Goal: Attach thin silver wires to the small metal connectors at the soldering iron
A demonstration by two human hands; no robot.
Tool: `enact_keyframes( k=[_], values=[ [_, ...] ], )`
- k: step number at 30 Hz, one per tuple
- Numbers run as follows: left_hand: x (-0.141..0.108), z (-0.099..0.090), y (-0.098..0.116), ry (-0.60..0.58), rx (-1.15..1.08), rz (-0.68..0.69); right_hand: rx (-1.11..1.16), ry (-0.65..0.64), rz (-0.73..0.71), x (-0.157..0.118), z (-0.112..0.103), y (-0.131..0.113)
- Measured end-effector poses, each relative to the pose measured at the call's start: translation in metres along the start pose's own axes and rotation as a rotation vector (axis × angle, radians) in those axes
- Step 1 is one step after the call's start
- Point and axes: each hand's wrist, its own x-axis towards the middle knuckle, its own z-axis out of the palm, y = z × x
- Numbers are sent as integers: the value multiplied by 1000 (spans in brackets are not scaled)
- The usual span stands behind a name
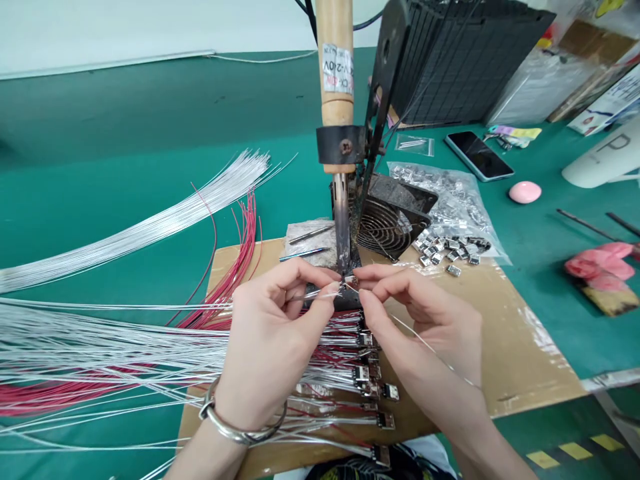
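My left hand [277,333] is closed, thumb and index finger pinching a thin white wire [313,295]. My right hand [433,333] is pinched around a thin silvery solder wire [414,333] that trails back across the palm. Both sets of fingertips meet just under the tip of an upright soldering iron [342,213] clamped in a black stand. A small metal connector [351,281] shows at the right fingertips; fingers partly hide it. Below the hands, several connectors [363,373] with white and red wires attached lie in a row on brown cardboard [500,340].
Bundles of white wires [150,227] and red wires [240,267] spread to the left. Behind the iron sit a small fan [395,227], loose connectors [453,253] and a bag of connectors [440,193]. Further right are a phone [479,155], a cup [607,157] and a pink cloth [600,267].
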Motion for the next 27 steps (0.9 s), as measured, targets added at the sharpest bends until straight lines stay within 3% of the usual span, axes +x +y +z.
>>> enact_keyframes(
  k=[27],
  values=[
    [1, 0, -4, -33, 4, -24, -12, 9, -3, -2, 1, 3]
  ],
)
